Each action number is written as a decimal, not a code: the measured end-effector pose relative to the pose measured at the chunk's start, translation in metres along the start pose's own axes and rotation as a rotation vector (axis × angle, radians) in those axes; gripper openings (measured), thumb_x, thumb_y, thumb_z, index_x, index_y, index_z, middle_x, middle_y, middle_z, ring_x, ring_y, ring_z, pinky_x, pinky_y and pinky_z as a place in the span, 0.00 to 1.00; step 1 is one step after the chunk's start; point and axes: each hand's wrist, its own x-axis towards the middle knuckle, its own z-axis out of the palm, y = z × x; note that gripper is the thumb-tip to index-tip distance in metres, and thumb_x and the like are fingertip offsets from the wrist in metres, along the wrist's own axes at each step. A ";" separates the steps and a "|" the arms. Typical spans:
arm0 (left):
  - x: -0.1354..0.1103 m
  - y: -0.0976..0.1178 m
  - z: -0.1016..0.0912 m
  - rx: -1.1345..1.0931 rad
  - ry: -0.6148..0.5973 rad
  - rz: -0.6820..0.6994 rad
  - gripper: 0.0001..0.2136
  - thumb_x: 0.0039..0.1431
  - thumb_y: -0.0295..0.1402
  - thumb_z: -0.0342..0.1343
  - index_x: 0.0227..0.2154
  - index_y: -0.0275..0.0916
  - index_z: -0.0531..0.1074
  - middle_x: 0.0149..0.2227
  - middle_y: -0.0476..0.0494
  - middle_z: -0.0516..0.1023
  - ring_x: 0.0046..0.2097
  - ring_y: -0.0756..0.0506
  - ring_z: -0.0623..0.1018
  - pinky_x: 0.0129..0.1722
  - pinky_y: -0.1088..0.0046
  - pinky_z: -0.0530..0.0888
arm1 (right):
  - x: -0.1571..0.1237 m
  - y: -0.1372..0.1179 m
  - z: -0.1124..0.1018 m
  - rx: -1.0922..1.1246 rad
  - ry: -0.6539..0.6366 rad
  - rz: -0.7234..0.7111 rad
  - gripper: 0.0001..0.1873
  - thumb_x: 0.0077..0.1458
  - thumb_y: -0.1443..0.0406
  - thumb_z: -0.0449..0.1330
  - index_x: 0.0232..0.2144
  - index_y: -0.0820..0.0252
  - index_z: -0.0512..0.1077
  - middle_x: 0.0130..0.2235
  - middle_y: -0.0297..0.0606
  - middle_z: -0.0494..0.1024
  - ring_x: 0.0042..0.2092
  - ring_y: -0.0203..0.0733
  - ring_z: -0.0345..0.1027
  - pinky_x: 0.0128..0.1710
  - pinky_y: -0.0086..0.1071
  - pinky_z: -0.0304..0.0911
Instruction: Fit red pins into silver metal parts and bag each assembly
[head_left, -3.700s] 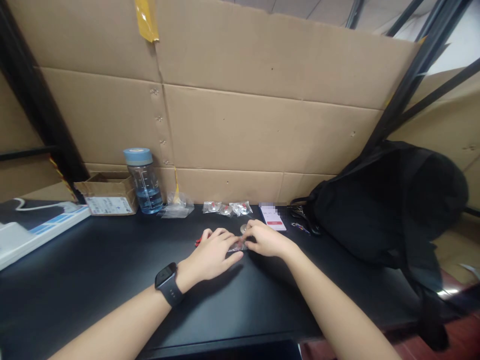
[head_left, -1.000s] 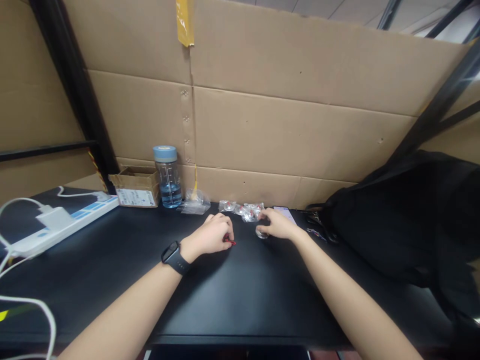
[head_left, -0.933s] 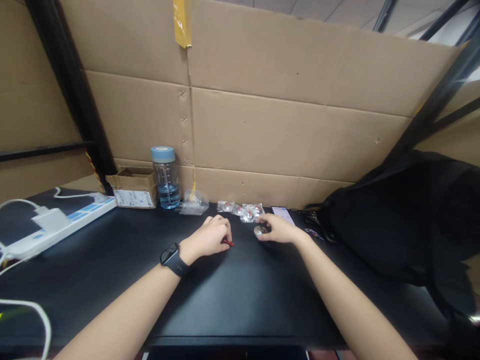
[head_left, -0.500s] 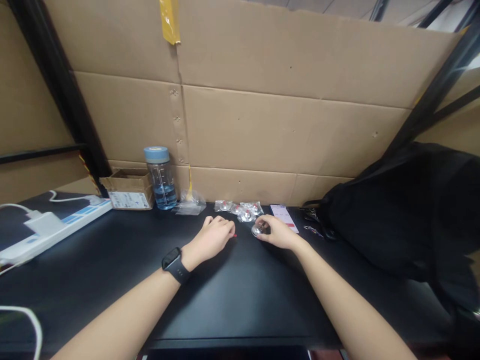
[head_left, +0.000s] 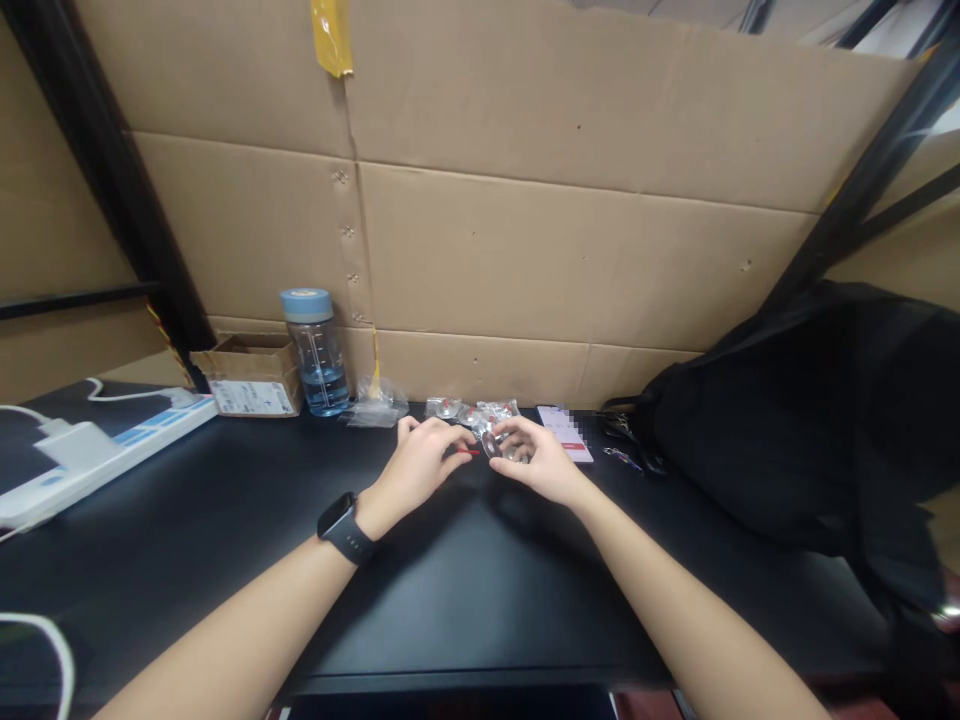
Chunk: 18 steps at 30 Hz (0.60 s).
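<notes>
Red piece [head_left: 469, 452], slender, juts from the pinched fingers of the left hand [head_left: 424, 460] toward a round, shiny disc [head_left: 490, 445] gripped in the right hand [head_left: 544, 460], over a black bench [head_left: 480, 600]. The step in hand appears to be holding the two close together; a next move would call for light, steady fingertips. From left sit a white power strip [head_left: 150, 436], cardboard box [head_left: 255, 397], water bottle [head_left: 319, 365], plastic bags [head_left: 377, 408], clear packets [head_left: 442, 408], phone [head_left: 556, 430] and black bag [head_left: 810, 430], below a cardboard wall [head_left: 487, 260].
</notes>
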 end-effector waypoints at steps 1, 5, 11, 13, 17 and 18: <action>0.000 0.001 -0.001 0.000 0.011 0.000 0.06 0.67 0.38 0.57 0.42 0.48 0.77 0.42 0.48 0.83 0.49 0.42 0.75 0.50 0.61 0.55 | -0.001 -0.003 0.003 0.060 0.009 -0.001 0.21 0.51 0.62 0.69 0.47 0.54 0.71 0.51 0.40 0.77 0.44 0.42 0.75 0.39 0.33 0.69; 0.000 0.007 -0.003 -0.006 0.050 0.008 0.07 0.68 0.38 0.55 0.37 0.47 0.78 0.41 0.49 0.82 0.49 0.43 0.74 0.49 0.61 0.55 | -0.002 -0.012 0.012 0.204 0.044 -0.022 0.21 0.52 0.62 0.69 0.47 0.54 0.70 0.52 0.41 0.76 0.46 0.43 0.75 0.39 0.33 0.70; -0.002 0.020 -0.006 -0.049 0.109 -0.020 0.09 0.70 0.37 0.51 0.40 0.45 0.76 0.52 0.46 0.76 0.54 0.43 0.73 0.50 0.63 0.58 | -0.004 -0.017 0.019 0.241 0.085 -0.051 0.23 0.51 0.61 0.70 0.48 0.52 0.69 0.54 0.42 0.75 0.47 0.44 0.75 0.40 0.35 0.70; -0.004 0.023 -0.005 -0.063 0.123 -0.019 0.09 0.70 0.37 0.50 0.40 0.44 0.75 0.55 0.45 0.74 0.57 0.41 0.71 0.52 0.62 0.58 | -0.004 -0.018 0.021 0.237 0.106 -0.062 0.24 0.50 0.61 0.71 0.49 0.52 0.69 0.54 0.42 0.75 0.48 0.44 0.75 0.40 0.35 0.70; -0.005 0.026 -0.004 -0.067 0.163 -0.026 0.08 0.69 0.35 0.50 0.39 0.45 0.74 0.57 0.45 0.71 0.59 0.41 0.69 0.53 0.61 0.58 | -0.005 -0.020 0.024 0.226 0.133 -0.080 0.25 0.50 0.61 0.71 0.50 0.51 0.68 0.53 0.41 0.75 0.50 0.45 0.74 0.41 0.35 0.70; -0.005 0.027 -0.004 -0.063 0.171 -0.025 0.07 0.69 0.35 0.51 0.39 0.45 0.74 0.57 0.45 0.71 0.59 0.41 0.69 0.53 0.61 0.58 | -0.006 -0.021 0.025 0.224 0.136 -0.084 0.25 0.50 0.62 0.71 0.50 0.50 0.68 0.53 0.41 0.75 0.50 0.45 0.73 0.42 0.35 0.69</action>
